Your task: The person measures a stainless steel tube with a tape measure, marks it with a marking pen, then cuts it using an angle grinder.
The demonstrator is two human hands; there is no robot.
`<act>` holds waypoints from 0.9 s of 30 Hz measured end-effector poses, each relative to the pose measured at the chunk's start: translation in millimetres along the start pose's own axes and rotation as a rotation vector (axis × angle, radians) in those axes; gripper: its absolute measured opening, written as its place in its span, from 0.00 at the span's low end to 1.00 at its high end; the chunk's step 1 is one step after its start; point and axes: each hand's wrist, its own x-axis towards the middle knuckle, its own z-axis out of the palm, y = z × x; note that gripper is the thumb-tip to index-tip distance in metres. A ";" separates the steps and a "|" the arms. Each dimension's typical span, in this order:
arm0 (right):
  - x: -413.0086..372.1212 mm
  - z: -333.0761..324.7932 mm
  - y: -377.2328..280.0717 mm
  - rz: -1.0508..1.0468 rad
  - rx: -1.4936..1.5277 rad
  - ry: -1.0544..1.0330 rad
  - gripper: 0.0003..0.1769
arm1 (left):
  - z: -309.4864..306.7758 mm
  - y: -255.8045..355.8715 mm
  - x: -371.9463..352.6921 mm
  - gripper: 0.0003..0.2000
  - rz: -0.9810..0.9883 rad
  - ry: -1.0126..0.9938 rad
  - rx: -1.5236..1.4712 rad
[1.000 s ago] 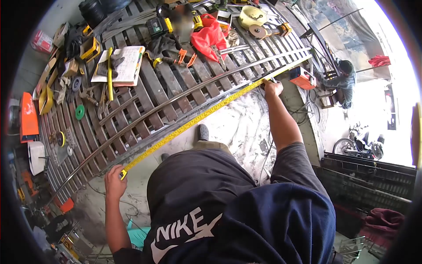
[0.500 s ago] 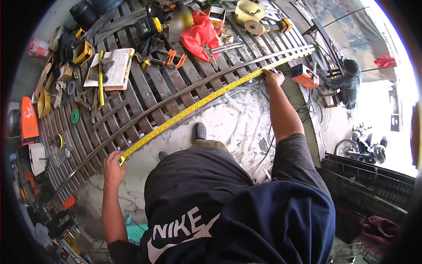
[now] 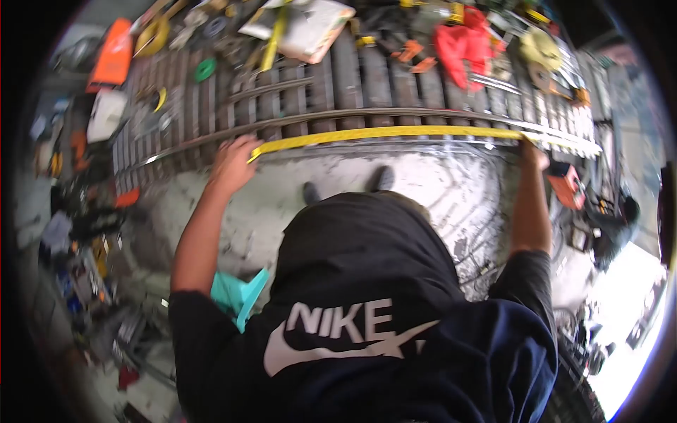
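From where I stand, one yellow tape measure stretches along the near side of the slatted counter, held at two places. The left hand pinches its left end between the fingers; the right hand, rather blurred, has its fingers closed on it well to the right. Just beyond lie long metal rods, too blurred to count. Farther back I count one book, one red cloth and one green disc. Two dark shoes stand below, and one other person is at the far right
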 end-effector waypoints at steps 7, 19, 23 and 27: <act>14.0 18.4 3.4 0.119 0.563 0.065 0.51 | -2.6 -2.1 8.3 0.25 -0.040 -0.055 0.043; -17.8 39.4 -30.7 0.083 0.978 0.022 0.56 | 9.8 -16.8 26.6 0.22 0.006 -0.041 0.026; 1.4 68.7 -28.6 0.003 0.810 0.089 0.58 | 16.4 -24.9 29.9 0.21 0.047 -0.022 0.047; -141.4 -12.9 -84.0 0.077 0.690 0.158 0.43 | 15.5 -26.3 30.1 0.21 0.044 -0.043 0.031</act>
